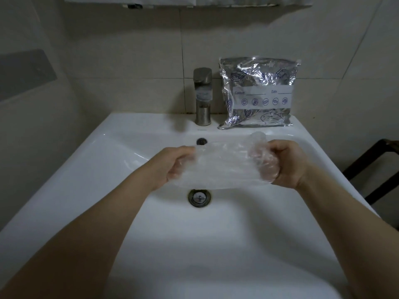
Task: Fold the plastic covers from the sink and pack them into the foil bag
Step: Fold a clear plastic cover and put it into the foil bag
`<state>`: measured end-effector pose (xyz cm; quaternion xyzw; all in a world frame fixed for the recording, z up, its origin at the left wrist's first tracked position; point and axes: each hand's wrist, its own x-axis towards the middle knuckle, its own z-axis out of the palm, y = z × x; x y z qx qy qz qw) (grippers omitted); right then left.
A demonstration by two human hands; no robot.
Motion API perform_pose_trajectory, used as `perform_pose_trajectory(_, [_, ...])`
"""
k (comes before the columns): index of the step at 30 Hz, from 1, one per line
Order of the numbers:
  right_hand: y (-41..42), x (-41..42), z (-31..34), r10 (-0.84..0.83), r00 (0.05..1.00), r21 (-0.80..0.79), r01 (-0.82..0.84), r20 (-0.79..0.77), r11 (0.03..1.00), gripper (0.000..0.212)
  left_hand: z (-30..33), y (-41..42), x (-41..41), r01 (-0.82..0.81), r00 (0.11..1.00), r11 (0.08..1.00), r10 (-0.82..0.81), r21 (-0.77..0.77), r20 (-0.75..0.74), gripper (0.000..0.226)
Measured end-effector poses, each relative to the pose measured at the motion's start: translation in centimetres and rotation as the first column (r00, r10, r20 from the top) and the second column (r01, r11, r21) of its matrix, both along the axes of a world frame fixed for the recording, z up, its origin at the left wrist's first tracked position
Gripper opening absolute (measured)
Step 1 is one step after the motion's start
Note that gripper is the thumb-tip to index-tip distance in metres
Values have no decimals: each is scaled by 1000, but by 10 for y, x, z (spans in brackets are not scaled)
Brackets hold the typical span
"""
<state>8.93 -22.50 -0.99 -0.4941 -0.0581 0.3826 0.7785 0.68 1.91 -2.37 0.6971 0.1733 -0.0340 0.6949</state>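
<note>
Clear, crinkled, translucent plastic cover [224, 165], stretched into a wide band above the white ceramic sink [64, 182], its ends gripped by curled fingers of left hand [174, 165] and right hand [280, 162], possibly folded double; crumpled silver foil bag [259, 93] upright on the back ledge.

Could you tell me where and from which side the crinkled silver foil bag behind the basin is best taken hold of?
Probably by the top edge of the crinkled silver foil bag, from above. It stands upright against the tiled wall, with the brushed metal tap close on its left.
</note>
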Motion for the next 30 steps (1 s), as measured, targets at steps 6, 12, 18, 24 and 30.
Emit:
perform_pose_trajectory(6, [-11,12,-10,249,968,474,-239,44,847,26,4,4,1,-69,989,934,110,-351,99,46])
perform_pose_trajectory(12, [10,0,-9,331,938,547,-329,99,769,31,16,2,-4,83,931,724,189,-684,312,32])
perform_pose_trajectory(18, [23,-3,-9,160,984,548,-177,79,817,32,24,-8,-6,32,937,855,154,-518,312,22])
perform_pose_trajectory(24, [9,-22,61,-514,694,383,353,505,854,17,26,-19,-1,-136,911,977,189,-164,368,16])
perform_pose_trajectory(30, [39,-45,49,626,-306,-210,762,717,613,25,30,-46,-12,213,917,941,-99,-263,387,42])
